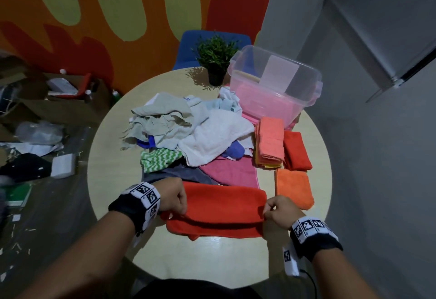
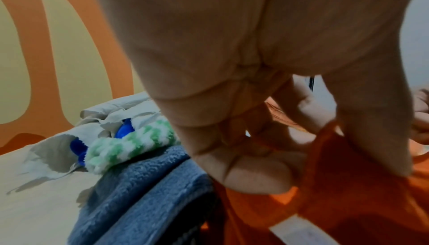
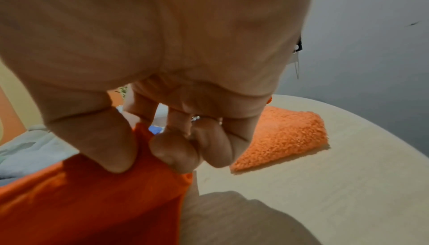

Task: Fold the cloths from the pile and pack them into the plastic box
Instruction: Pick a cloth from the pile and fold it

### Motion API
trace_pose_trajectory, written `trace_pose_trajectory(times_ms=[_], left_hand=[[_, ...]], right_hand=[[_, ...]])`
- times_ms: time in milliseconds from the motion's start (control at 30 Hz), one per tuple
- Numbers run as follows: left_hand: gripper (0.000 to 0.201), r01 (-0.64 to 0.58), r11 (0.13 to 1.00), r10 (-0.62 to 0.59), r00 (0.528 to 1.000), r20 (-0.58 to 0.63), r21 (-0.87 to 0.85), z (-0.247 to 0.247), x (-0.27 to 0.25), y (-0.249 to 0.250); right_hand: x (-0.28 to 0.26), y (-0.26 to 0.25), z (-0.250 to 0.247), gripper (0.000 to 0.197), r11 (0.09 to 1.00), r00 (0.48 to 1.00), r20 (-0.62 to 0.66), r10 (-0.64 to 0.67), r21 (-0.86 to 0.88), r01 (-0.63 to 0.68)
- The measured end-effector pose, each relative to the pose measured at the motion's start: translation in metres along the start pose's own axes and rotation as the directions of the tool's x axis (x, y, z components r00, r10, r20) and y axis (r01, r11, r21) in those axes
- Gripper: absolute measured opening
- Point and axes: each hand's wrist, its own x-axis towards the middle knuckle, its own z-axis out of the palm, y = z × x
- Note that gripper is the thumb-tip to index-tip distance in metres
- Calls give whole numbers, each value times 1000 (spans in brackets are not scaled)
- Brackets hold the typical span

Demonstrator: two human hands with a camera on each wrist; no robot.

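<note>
A red-orange cloth (image 1: 221,209) is stretched between my two hands above the near part of the round table (image 1: 212,258), folded over lengthwise. My left hand (image 1: 175,198) pinches its left end (image 2: 343,184), and my right hand (image 1: 274,209) pinches its right end (image 3: 116,190). The pile of unfolded cloths (image 1: 188,131) lies in the middle of the table. The clear plastic box (image 1: 273,86) stands at the far right with a pink cloth inside.
Folded cloths lie right of the pile: a peach stack (image 1: 270,145), a red one (image 1: 296,151), an orange one (image 1: 293,186) (image 3: 283,137). A potted plant (image 1: 215,59) stands at the table's far edge. Boxes and litter cover the floor at left (image 1: 40,119).
</note>
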Motion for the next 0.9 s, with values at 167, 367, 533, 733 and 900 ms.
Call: trace_pose_trajectory(times_ms=[167,367,533,733,900], left_hand=[[3,7,1000,-8,998,67,27,14,3,-1],[27,100,995,-83,878,-471,12,3,9,-7],[14,249,963,-179,875,-450,101,5,16,-16],[22,270,937,-152,887,-436,222,22,25,-10],[17,343,874,-182,888,-422,344,16,26,-5]], right_hand=[[-7,-2,9,29,997,994,79,71,-17,-70],[-2,-8,13,21,990,994,25,103,-103,-100],[10,-37,7,15,991,993,-108,-38,-130,24],[19,-89,13,13,964,960,-128,-250,-126,234],[24,-114,18,15,933,941,-48,-335,-160,324]])
